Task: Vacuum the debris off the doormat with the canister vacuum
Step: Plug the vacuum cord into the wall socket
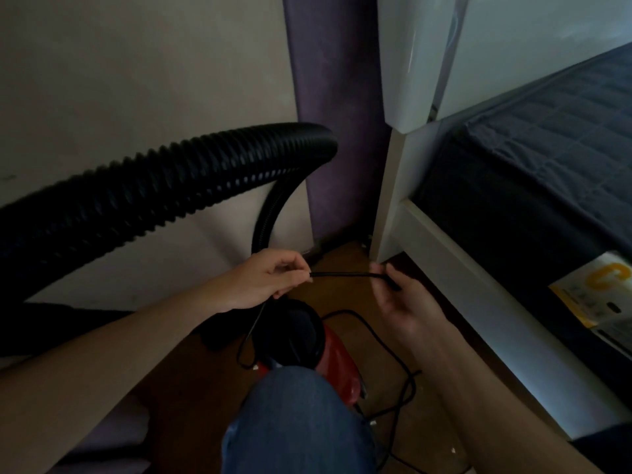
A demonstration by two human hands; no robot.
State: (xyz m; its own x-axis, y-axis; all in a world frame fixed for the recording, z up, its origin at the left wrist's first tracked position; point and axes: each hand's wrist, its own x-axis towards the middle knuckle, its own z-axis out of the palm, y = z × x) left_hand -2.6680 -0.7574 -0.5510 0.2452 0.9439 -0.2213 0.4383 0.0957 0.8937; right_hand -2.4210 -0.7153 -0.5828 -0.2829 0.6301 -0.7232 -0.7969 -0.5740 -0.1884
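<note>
A red canister vacuum point(342, 364) with a black top sits on the wooden floor, partly hidden behind my knee. Its ribbed black hose point(164, 186) arches up from the canister and runs off to the left. My left hand point(263, 280) pinches the thin black power cord point(342, 274) between thumb and fingertips. My right hand point(400, 299) grips the same cord a short way to the right, so a straight stretch spans between both hands. More cord loops loose on the floor beside the canister. No doormat is in view.
A white bed frame point(478, 302) with a dark quilted mattress point(547, 159) fills the right side. A purple curtain point(335, 97) hangs in the corner beside a beige wall. My jeans-clad knee point(294, 419) is at bottom centre. A yellow-and-white package point(595, 289) lies under the mattress edge.
</note>
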